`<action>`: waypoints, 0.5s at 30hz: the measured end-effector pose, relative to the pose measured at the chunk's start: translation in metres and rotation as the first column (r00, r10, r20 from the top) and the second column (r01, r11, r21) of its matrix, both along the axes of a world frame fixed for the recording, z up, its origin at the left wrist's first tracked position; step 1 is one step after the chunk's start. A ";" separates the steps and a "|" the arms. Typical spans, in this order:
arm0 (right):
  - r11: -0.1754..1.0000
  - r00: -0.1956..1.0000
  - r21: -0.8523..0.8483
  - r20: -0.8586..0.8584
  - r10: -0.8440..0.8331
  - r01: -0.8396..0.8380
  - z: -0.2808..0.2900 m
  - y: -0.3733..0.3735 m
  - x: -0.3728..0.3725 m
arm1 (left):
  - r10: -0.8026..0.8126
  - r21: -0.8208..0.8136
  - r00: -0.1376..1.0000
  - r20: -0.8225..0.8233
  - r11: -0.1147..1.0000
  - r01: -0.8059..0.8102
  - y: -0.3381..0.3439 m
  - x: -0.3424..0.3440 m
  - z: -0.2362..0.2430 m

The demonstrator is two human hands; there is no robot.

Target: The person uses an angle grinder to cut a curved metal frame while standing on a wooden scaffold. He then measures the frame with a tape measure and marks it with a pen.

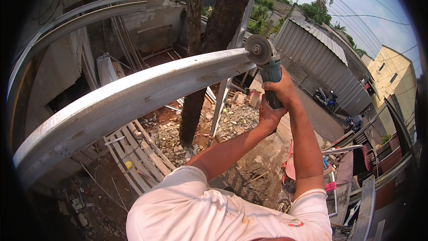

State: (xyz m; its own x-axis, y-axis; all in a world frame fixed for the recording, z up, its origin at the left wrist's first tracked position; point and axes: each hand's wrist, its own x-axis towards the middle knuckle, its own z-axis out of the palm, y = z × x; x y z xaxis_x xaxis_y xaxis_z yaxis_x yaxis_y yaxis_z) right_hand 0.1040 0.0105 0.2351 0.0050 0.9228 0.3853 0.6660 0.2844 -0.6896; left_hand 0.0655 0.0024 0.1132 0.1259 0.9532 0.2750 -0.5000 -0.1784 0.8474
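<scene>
Well, from the left edge of my head view the metal beam (133,93) sweeps up toward the middle, looking stiff and, I judge, heavy; its edges may be sharp, so I would take it by the broad side, well back from the end. Neither hand touches it. Next, my left hand (269,117) is closed around the rear part of the grinder (271,72), below my right hand (284,90), which wraps the body nearer the disc (263,53); some fingers are hidden from me. I expect the grinder to be hard and dense, its smooth casing apt to slip in a sweaty palm, and the disc brittle, so the casing is the place to hold. The grinder's body lies within both grips; its disc sits above them, right at the beam's far end, though I cannot tell whether they touch.
</scene>
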 end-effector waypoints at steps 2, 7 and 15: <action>1.000 1.000 0.008 0.013 0.002 -0.003 0.000 0.001 -0.001 | 0.017 0.007 1.000 0.013 1.000 -0.017 0.004 0.005 -0.006; 1.000 0.999 -0.001 0.034 -0.008 0.008 0.001 0.002 0.006 | 0.020 0.002 0.998 0.060 1.000 -0.021 0.008 0.016 -0.010; 1.000 1.000 -0.010 0.017 -0.007 0.007 0.002 0.005 0.002 | 0.020 0.007 0.991 0.136 1.000 -0.021 0.011 0.018 -0.011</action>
